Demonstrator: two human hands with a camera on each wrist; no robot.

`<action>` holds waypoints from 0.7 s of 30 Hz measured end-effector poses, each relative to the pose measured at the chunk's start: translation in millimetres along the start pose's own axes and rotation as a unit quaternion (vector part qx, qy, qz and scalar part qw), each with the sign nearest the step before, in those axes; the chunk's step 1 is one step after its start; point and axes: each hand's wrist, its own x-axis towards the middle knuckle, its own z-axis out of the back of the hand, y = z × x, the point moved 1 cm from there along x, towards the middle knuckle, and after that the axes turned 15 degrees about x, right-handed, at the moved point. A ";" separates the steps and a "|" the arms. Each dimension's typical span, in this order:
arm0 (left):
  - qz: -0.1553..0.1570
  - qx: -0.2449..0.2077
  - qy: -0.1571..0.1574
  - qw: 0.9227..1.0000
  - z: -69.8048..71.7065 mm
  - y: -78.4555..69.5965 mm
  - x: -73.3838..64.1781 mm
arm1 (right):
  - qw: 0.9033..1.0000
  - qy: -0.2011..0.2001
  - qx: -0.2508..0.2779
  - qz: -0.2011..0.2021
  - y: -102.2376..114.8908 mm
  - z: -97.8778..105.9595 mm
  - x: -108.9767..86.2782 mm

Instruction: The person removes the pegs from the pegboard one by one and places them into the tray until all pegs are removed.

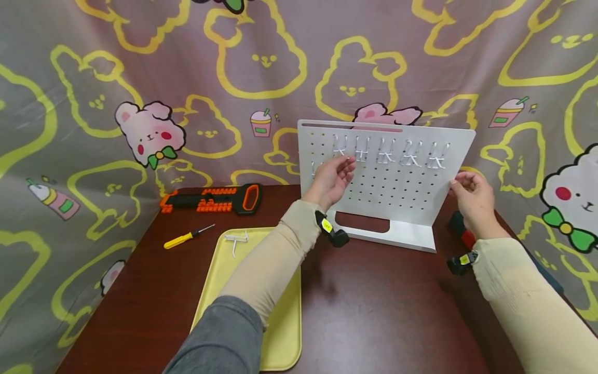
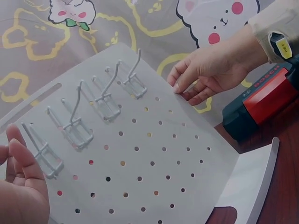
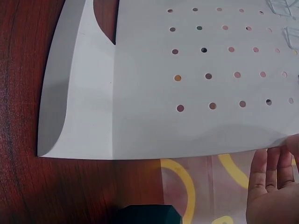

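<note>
A white pegboard (image 1: 397,182) stands upright on its flat foot, with several white wire hooks (image 1: 385,150) hung in a row near its top. My left hand (image 1: 333,179) is in front of the board's left half, its fingers loosely bent close to the hooks with nothing seen between them. At the board's right edge, my right hand (image 1: 474,200) pinches the rim between thumb and fingers; the left wrist view shows this grip (image 2: 205,77) too. Another white hook (image 1: 237,239) lies on the yellow tray (image 1: 291,332), partly under my left forearm in the head view.
Left of the tray lies a yellow-handled screwdriver (image 1: 182,240). Behind it sits a black and orange tool rack (image 1: 210,200). A red and dark green Bosch tool (image 2: 261,102) rests beside the board's right end. Patterned curtains (image 1: 266,62) enclose the dark wooden table (image 1: 374,301).
</note>
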 end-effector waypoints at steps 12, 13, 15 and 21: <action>-0.038 0.194 0.046 0.979 25.5 -0.8 -18.2 | 1.000 0.008 -0.013 -0.008 -4.8 0.7 -0.2; -0.045 0.216 0.046 0.974 32.1 -1.5 -20.6 | 1.000 0.009 -0.012 -0.008 -4.7 0.5 0.1; -0.058 0.249 0.045 0.966 46.7 -4.0 -24.8 | 1.000 0.012 -0.017 -0.008 -4.5 0.6 0.8; -0.077 0.303 0.012 0.950 88.9 -16.5 -40.4 | 1.000 0.018 -0.018 -0.002 -1.0 3.4 2.1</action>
